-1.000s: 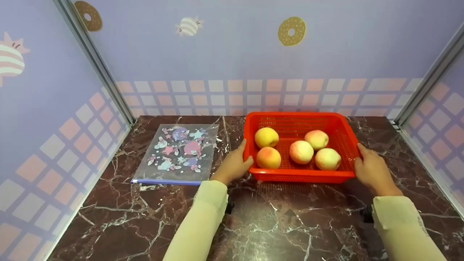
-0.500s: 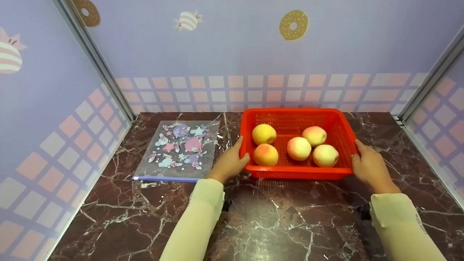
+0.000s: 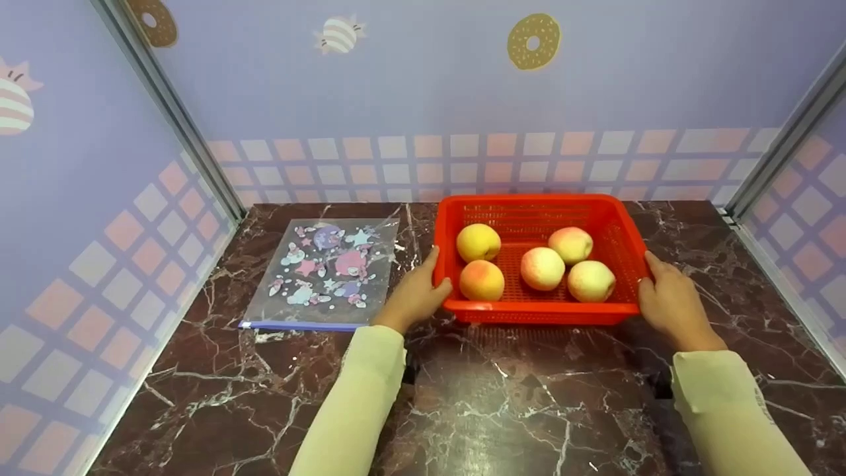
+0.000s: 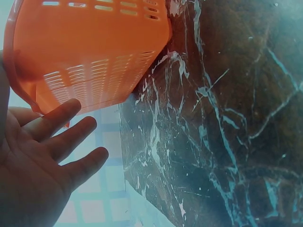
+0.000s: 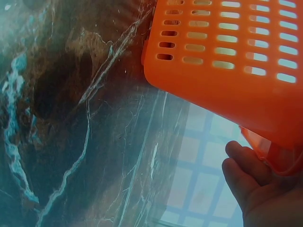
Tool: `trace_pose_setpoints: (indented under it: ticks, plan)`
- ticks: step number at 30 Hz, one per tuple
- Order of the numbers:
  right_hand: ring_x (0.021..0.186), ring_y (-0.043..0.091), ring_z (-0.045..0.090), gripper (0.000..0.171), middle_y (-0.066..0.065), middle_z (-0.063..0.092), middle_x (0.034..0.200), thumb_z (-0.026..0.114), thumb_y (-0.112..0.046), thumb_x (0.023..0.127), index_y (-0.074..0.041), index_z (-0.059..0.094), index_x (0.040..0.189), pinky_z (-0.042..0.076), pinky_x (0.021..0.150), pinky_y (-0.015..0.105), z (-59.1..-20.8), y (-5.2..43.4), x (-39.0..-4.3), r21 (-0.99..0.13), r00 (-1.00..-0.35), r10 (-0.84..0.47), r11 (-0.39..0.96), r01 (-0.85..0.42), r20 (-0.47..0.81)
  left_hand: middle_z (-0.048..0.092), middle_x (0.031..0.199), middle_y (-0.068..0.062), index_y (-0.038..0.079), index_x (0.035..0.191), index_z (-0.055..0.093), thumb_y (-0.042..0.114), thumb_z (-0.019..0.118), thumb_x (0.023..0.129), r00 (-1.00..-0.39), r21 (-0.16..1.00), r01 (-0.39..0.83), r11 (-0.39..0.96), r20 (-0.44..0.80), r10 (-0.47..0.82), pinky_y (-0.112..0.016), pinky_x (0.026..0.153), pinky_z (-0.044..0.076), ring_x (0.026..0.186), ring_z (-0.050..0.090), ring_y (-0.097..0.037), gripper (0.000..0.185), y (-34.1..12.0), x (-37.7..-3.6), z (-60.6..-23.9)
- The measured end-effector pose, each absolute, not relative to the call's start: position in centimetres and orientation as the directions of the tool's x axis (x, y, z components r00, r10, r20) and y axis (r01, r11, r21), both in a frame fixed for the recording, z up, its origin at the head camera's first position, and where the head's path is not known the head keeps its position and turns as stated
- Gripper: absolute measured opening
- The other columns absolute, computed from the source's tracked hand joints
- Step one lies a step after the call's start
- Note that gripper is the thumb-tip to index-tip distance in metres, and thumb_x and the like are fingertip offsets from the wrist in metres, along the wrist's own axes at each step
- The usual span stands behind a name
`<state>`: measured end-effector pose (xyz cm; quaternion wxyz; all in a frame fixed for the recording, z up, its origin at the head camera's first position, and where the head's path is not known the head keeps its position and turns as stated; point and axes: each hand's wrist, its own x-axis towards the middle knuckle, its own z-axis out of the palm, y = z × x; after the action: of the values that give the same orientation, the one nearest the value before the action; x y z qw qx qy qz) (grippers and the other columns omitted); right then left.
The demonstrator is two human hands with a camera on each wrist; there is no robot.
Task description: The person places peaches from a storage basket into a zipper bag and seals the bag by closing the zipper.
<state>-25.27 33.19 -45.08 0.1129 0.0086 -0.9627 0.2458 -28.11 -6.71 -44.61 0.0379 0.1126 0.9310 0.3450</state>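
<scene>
On the marbled table [image 3: 529, 410], with red basket [image 3: 542, 309] between left hand [image 3: 411, 295] and right hand [image 3: 674, 303], straight-fingered, touching, clasping nothing; likely light, stiff; lift level by end rims [image 3: 447, 218], sparing peaches [image 3: 542, 269].

Bright red basket [image 3: 538, 308], orange in both wrist views; peaches [image 3: 543, 268] yellow to cream, blushed pink or orange; clear zip bag [image 3: 328, 268] printed with pink, purple and pale-blue figures, its zip strip [image 3: 301, 326] violet-blue; maroon-brown tabletop [image 3: 231, 390] veined white; lavender back wall [image 3: 423, 79] checked pink and white; pale yellow-green sleeves [image 3: 360, 396]
</scene>
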Motion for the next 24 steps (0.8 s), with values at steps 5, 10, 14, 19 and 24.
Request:
trace_pose_setpoints:
  ticks: [5,10,14,19,24]
  plan:
    - [0.121,0.059,0.04,0.054,0.041,0.041,0.137,0.037,-0.007,0.094,0.011,0.033,0.144,0.031,0.102,0.067,-44.9,33.1,-25.3,-0.48,-0.974,0.039,0.874,-0.074,0.221,0.047,0.146,-0.013,0.015,0.156,0.015,0.039,0.046,0.095,-0.972,0.654,0.181,0.735,0.006,0.234,-0.042,0.106,0.042,0.114,0.056,-0.023,0.072,-6.9,-28.0,-44.5]
    - [0.121,0.059,0.041,0.054,0.042,0.041,0.136,0.038,-0.008,0.094,0.009,0.032,0.145,0.031,0.101,0.068,-44.5,33.2,-25.3,-0.492,-0.974,0.044,0.867,-0.073,0.222,0.046,0.148,-0.013,0.014,0.156,0.015,0.039,0.046,0.096,-0.972,0.654,0.198,0.731,0.032,0.235,-0.043,0.106,0.042,0.118,0.056,-0.025,0.071,-6.7,-28.1,-44.3]
    - [0.121,0.06,0.041,0.054,0.042,0.041,0.136,0.038,-0.008,0.094,0.009,0.031,0.146,0.031,0.101,0.069,-45.1,33.3,-25.0,-0.499,-0.98,0.045,0.865,-0.06,0.196,0.045,0.149,-0.012,0.014,0.156,0.015,0.038,0.046,0.096,-0.97,0.646,0.191,0.739,0.01,0.242,-0.042,0.106,0.042,0.118,0.056,-0.024,0.071,-6.6,-27.9,-44.7]
    - [0.121,0.059,0.041,0.054,0.041,0.041,0.137,0.038,-0.008,0.095,0.008,0.03,0.146,0.031,0.101,0.068,-45.5,33.4,-24.9,-0.51,-0.982,0.045,0.858,-0.056,0.183,0.041,0.152,-0.01,0.015,0.156,0.013,0.039,0.045,0.096,-0.97,0.646,0.175,0.743,-0.018,0.244,-0.042,0.107,0.041,0.12,0.055,-0.023,0.072,-6.6,-27.8,-45.0]
    - [0.122,0.058,0.041,0.054,0.04,0.041,0.137,0.038,-0.008,0.094,0.008,0.032,0.145,0.031,0.102,0.067,-45.2,33.0,-25.1,-0.51,-0.978,0.042,0.857,-0.07,0.204,0.042,0.15,-0.012,0.012,0.156,0.014,0.036,0.046,0.096,-0.97,0.637,0.189,0.747,0.001,0.244,-0.042,0.106,0.042,0.119,0.056,-0.024,0.072,-6.9,-27.9,-44.7]
